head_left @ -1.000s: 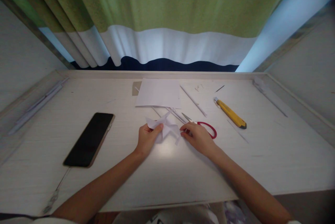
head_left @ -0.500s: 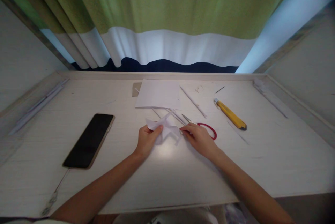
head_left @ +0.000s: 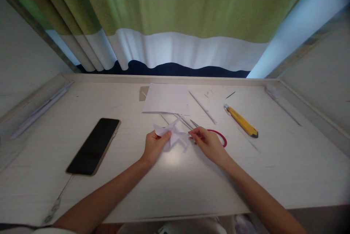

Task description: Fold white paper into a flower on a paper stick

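Observation:
A white paper shape with several pointed arms, like a pinwheel (head_left: 177,136), is held above the desk. My left hand (head_left: 154,145) grips its left side, thumb on top and fingers underneath. At the tip of its right arm, my right hand (head_left: 206,143) has thumb and fingers pinched together; whether they hold the tip or something small is too fine to tell. Scissors with red handles (head_left: 224,140) lie partly hidden under my right hand, one blade pointing up and left. Just behind the pinwheel are thin rolled paper sticks (head_left: 183,120).
A white paper sheet (head_left: 166,99) lies at the back, overlapping a small beige card (head_left: 142,93). Right of it are another paper stick (head_left: 202,107), a thin dark rod (head_left: 230,95) and a yellow utility knife (head_left: 242,120). A cabled phone (head_left: 94,146) lies left.
My right hand's fingers have shifted slightly at the pinwheel's right tip. My left hand keeps its grip, and the camera view has moved a little.

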{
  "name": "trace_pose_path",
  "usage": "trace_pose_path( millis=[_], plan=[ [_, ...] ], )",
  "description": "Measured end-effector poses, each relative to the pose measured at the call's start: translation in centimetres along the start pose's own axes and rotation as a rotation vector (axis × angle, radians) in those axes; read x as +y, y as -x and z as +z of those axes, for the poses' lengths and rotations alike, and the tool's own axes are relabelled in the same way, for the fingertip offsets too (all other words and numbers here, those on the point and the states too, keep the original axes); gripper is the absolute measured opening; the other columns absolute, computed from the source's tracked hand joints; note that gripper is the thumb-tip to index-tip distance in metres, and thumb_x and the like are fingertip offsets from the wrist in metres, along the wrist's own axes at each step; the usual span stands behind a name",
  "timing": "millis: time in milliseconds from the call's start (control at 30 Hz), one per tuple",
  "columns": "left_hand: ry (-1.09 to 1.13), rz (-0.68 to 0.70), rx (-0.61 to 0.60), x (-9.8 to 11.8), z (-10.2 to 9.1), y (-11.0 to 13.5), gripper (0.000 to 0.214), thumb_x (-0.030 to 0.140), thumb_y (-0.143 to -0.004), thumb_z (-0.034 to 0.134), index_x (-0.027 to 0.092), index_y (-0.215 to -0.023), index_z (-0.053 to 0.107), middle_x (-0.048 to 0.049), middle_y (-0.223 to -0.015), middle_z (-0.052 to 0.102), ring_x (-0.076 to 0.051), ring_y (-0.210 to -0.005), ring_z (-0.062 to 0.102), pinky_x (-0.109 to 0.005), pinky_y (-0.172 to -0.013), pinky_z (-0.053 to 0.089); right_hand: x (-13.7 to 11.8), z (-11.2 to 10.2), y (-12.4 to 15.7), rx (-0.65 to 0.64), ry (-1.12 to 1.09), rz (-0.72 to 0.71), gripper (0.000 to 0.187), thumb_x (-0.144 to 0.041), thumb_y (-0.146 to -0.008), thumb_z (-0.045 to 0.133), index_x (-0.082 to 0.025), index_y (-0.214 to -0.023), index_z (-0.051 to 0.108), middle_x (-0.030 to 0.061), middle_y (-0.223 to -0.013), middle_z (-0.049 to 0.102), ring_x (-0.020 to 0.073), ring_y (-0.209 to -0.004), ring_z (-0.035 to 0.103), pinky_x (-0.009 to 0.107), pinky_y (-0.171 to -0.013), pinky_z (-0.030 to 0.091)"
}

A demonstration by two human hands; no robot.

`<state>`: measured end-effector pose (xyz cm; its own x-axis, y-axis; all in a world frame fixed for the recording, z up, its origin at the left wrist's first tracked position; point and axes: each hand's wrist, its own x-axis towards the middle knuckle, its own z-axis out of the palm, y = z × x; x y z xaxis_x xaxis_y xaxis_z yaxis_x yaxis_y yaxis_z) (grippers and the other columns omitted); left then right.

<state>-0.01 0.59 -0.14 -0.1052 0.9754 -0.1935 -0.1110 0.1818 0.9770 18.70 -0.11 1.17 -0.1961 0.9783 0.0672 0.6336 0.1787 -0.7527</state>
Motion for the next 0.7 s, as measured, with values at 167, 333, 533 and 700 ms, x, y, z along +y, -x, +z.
trace_pose_path(
  millis=[167,333,533,700],
  plan=[
    [0.004,-0.01,0.001,-0.12,0.0,-0.05,0.019,0.027,-0.059,0.068,0.01,-0.067,0.065,-0.002,-0.062,0.064,-0.011,-0.054,0.055,-0.021,-0.053,0.042,0.51,0.36,0.03,-0.006,-0.12,0.033,0.017,-0.029,-0.08,0.045,-0.017,-0.083,0.056,0.003,-0.075,0.066,0.0127,-0.068,0.062,0.024,-0.062,0.048],
    [-0.002,-0.011,-0.007,-0.22,-0.03,-0.1,0.021,0.029,-0.059,0.068,0.01,-0.067,0.065,-0.0014,-0.061,0.064,-0.01,-0.053,0.055,-0.021,-0.053,0.042,0.43,0.21,-0.09,0.003,-0.169,0.034,0.012,-0.025,-0.074,0.053,-0.017,-0.077,0.061,0.0034,-0.076,0.067,0.0141,-0.068,0.062,0.025,-0.062,0.049],
    [-0.032,-0.002,-0.038,-0.15,-0.05,-0.03,0.02,0.028,-0.061,0.066,0.01,-0.07,0.065,-0.0013,-0.064,0.064,-0.01,-0.055,0.055,-0.02,-0.054,0.041,0.24,0.16,-0.05,0.071,-0.186,0.009,0.011,-0.026,-0.07,0.059,-0.017,-0.074,0.064,0.0031,-0.071,0.067,0.0145,-0.064,0.062,0.025,-0.058,0.05],
    [-0.083,0.019,-0.086,0.07,0.05,0.26,0.022,0.027,-0.063,0.064,0.01,-0.076,0.065,-0.0026,-0.068,0.065,-0.011,-0.059,0.056,-0.02,-0.056,0.043,-0.23,-0.16,0.28,0.237,-0.171,-0.07,0.011,-0.027,-0.074,0.056,-0.018,-0.077,0.061,0.0028,-0.072,0.065,0.0132,-0.063,0.061,0.024,-0.055,0.05]
  ],
)
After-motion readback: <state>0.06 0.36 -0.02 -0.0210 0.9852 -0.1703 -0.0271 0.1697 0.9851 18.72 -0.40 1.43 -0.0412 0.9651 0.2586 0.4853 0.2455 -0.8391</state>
